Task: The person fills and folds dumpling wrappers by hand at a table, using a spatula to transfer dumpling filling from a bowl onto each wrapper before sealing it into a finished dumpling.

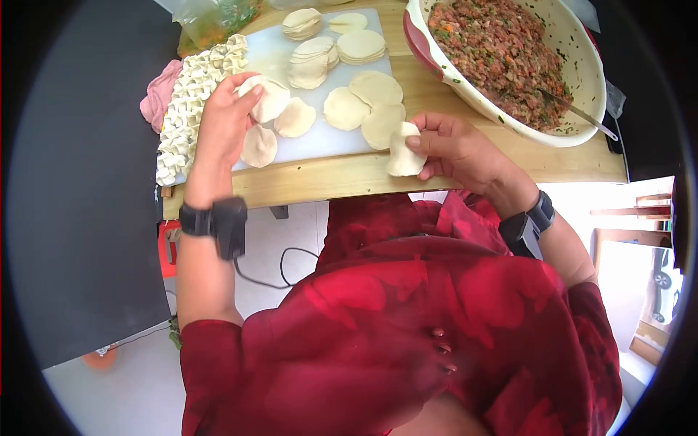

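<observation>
Dumpling (404, 152) filling hidden, seemingly sealed

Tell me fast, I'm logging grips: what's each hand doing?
Left hand: closed on a dough wrapper.
Right hand: closed on a folded dumpling.

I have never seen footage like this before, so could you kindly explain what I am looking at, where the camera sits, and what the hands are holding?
There is no machine here: a person works with bare hands, and the single picture comes from a camera worn on their head, looking down. The round, bent edges come from its wide lens. The left hand grips a round dough wrapper on the white cutting board. The right hand holds a folded dumpling above the wooden table edge. More loose and stacked wrappers lie on the board, finished dumplings sit in rows at its left, and a large bowl of minced filling with a spoon stands to the right.
</observation>
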A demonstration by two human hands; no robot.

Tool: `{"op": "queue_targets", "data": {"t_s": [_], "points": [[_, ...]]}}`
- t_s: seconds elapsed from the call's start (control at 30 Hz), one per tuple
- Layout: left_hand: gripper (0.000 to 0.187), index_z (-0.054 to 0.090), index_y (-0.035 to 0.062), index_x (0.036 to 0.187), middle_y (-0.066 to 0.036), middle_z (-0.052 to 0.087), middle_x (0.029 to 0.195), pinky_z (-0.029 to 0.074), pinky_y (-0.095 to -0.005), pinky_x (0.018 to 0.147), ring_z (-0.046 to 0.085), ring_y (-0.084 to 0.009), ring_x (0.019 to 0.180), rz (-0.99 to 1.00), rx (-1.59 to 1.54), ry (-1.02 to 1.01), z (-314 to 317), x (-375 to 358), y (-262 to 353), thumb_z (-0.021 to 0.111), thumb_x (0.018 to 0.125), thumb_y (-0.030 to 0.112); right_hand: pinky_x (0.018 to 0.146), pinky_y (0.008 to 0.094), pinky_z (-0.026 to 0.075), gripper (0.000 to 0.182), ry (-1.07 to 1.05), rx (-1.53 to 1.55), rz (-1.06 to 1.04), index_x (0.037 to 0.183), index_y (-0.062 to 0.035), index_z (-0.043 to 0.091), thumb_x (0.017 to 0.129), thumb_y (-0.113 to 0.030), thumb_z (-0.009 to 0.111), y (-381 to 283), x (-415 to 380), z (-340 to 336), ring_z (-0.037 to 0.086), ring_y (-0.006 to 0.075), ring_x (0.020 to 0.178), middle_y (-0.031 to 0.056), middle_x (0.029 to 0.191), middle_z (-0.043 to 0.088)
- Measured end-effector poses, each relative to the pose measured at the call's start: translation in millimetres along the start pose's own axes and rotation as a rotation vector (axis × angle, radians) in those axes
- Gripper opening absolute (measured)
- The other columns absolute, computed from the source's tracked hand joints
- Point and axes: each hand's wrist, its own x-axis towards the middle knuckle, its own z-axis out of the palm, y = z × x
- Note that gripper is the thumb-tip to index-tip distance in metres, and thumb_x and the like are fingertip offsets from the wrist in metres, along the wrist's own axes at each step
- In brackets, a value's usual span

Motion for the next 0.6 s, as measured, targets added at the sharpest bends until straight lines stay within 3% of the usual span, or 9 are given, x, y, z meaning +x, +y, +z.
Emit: {"op": "queue_targets", "data": {"t_s": [0.07,0.2,0.3,0.33,0.4,0.47,0.53,0.6], "points": [[0.027,0.055,0.0009,0.121,-0.011,0.065,0.111,0.053,-0.0263,0.081,0.064,-0.0142,0.096,-0.124,0.306,-0.086,-4,22,3,0.058,0.095,0.007,0.060,0.0207,0.052,0.021,-0.073,-0.034,0.027,0.104,-0.0040,0.058,0.091,-0.019,0.066,-1,-1,-1,0.062,0.0093,0.066,0.0045,0.090,0.065],[0.023,0.060,0.0003,0.115,-0.009,0.067,0.107,0.051,-0.0247,0.080,0.064,-0.0135,0.092,-0.081,0.557,-0.165,-14,50,-10,0.061,0.093,0.009,0.059,0.0174,0.050,0.019,-0.119,-0.060,0.134,0.104,-0.0059,0.059,0.091,-0.018,0.066,-11,-13,-1,0.062,0.0053,0.066,0.0017,0.088,0.066],[0.023,0.062,0.0004,0.114,-0.005,0.069,0.103,0.049,-0.0290,0.083,0.063,-0.0133,0.092,0.523,1.215,0.116,-9,56,-17,0.060,0.094,0.011,0.059,0.0163,0.049,0.019,-0.208,-0.088,0.140,0.107,-0.0063,0.059,0.092,-0.016,0.065,-20,-21,-1,0.064,0.0046,0.069,0.0004,0.090,0.066],[0.023,0.062,0.0004,0.114,-0.005,0.069,0.103,0.049,-0.0290,0.083,0.063,-0.0133,0.092,0.527,1.202,0.098,3,45,-8,0.060,0.094,0.011,0.059,0.0163,0.049,0.019,-0.186,-0.083,0.142,0.107,-0.0063,0.059,0.092,-0.016,0.065,-22,-24,-2,0.064,0.0046,0.069,0.0004,0.090,0.066],[0.025,0.064,0.0014,0.113,-0.008,0.069,0.106,0.048,-0.0306,0.087,0.062,-0.0154,0.097,0.296,0.779,-0.011,33,18,17,0.063,0.094,0.018,0.060,0.0163,0.050,0.019,-0.268,-0.125,0.111,0.109,-0.0049,0.060,0.092,-0.013,0.064,-29,-27,-1,0.065,0.0053,0.071,0.0004,0.091,0.066],[0.042,0.061,0.0011,0.120,-0.010,0.066,0.115,0.047,-0.0316,0.093,0.062,-0.0171,0.105,0.106,0.404,-0.345,59,-9,28,0.068,0.092,0.031,0.061,0.0165,0.050,0.020,-0.274,-0.116,0.101,0.110,-0.0034,0.060,0.092,-0.012,0.064,-41,-35,9,0.065,0.0071,0.070,0.0011,0.095,0.066],[0.052,0.057,-0.0009,0.125,-0.009,0.065,0.115,0.048,-0.0290,0.092,0.060,-0.0154,0.108,-0.066,-0.040,-0.654,92,-34,26,0.072,0.088,0.032,0.062,0.0183,0.051,0.019,-0.364,-0.168,0.047,0.109,-0.0031,0.061,0.092,-0.011,0.064,-50,-39,14,0.065,0.0090,0.071,0.0017,0.094,0.068],[0.076,0.048,-0.0032,0.134,-0.012,0.062,0.123,0.044,-0.0345,0.103,0.058,-0.0197,0.118,-0.151,-0.190,-0.894,117,-52,19,0.076,0.081,0.043,0.062,0.0202,0.052,0.017,-0.348,-0.298,-0.002,0.106,-0.0033,0.063,0.091,-0.011,0.065,-61,-44,19,0.065,0.0093,0.072,0.0024,0.091,0.068]]}}
